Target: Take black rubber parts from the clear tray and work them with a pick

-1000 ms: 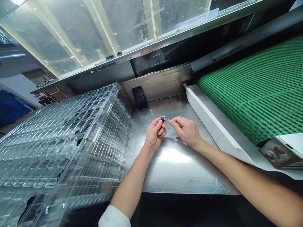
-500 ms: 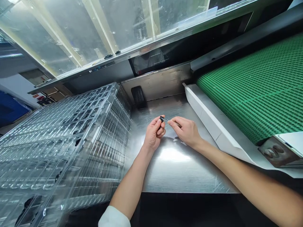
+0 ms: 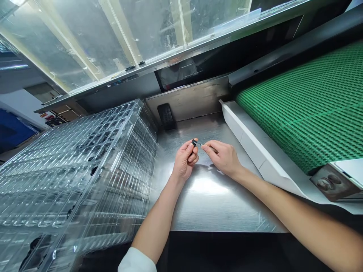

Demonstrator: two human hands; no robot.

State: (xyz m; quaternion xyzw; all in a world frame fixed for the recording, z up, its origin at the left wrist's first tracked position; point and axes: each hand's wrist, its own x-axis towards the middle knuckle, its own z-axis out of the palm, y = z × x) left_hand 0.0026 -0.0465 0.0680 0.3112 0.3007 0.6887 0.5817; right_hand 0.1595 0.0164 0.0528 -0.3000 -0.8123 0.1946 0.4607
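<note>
Between thumb and fingers, my left hand (image 3: 186,158) pinches a small black part (image 3: 194,142) above the metal table. My right hand (image 3: 222,155) is closed around a thin metal tool (image 3: 200,144), perhaps tweezers; most of it is hidden in the fingers. The tool's slim tip points left and meets the black part, or comes very close to it. Both hands are raised a little over the shiny metal tabletop (image 3: 221,211), which reflects light below them.
Left stands a tall stack of clear plastic trays (image 3: 133,151) with black parts in some pockets. A green mesh conveyor belt (image 3: 309,109) runs on the right behind a white guard rail (image 3: 249,145). A black box-shaped piece (image 3: 166,115) rests against the rear metal wall (image 3: 195,96).
Both hands keep nearly the same place. The tool tip and the black part have shifted only very slightly between my fingers.
</note>
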